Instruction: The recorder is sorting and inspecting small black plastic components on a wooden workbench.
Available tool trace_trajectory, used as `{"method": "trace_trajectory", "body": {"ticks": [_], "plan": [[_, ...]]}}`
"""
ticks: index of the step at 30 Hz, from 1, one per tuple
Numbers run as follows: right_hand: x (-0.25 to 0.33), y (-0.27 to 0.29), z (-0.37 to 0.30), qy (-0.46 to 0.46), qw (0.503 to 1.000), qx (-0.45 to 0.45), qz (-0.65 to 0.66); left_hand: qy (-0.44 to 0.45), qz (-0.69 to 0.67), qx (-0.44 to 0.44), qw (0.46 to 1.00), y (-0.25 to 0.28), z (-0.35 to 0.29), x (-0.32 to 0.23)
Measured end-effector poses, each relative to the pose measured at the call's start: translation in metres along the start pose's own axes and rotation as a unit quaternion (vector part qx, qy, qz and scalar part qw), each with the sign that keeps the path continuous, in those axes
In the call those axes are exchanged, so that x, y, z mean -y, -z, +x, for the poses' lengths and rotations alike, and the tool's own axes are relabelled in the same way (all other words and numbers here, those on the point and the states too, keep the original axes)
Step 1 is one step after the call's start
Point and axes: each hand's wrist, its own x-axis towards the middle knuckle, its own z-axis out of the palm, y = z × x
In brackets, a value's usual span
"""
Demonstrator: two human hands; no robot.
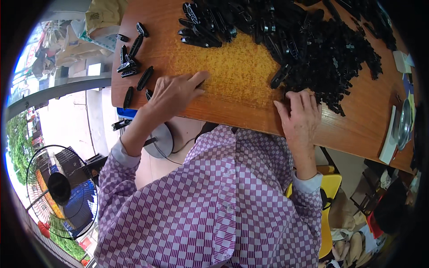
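From my remote view, I have the left hand over the worktop near its left end, fingers stretched rightward; a dark patch shows between forefinger and thumb, and I cannot tell whether it is a held part or shadow. The right hand rests at the near edge, fingers loosely bent beside the heap of small black parts; its fingertips are too unclear for me to call a grasp.

The single black piece lies just beyond the right hand, against the heap's left side. Its long axis slants, one end toward the near edge, the other toward the far right. By the left hand, a slim black piece leans its far end rightward, while another black piece, close to the near left corner, points almost straight at the near edge.

I judge them light, stiff and smooth, perhaps slippery, hardly fragile; I'd pinch one mid-length across its long sides.
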Motion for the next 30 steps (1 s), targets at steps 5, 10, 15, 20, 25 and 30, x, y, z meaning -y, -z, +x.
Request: {"method": "trace_trajectory", "body": {"ticks": [5,10,15,20,25,30], "plan": [[-0.004,-0.008,0.006,0.020,0.998,0.003,-0.063,-0.200,0.087,-0.221,0.950,0.004,0.050,-0.021],[-0.016,-0.007,-0.003,0.037,0.990,-0.112,0.081,-0.291,0.149,-0.254,0.910,-0.012,0.123,-0.059],[-0.013,0.003,-0.010,0.076,0.976,-0.174,0.102,-0.326,0.186,-0.278,0.884,-0.019,0.137,-0.050],[-0.003,-0.001,-0.010,0.113,0.966,-0.213,0.094,-0.209,-0.133,-0.262,0.933,-0.016,0.101,-0.058],[0.015,-0.005,-0.001,0.143,0.963,-0.215,0.077,-0.092,-0.699,-0.029,0.709,-0.044,0.068,-0.054],[0.039,-0.004,0.009,0.152,0.964,-0.192,0.098,-0.067,-0.887,0.074,0.451,-0.066,0.042,-0.046]]}}
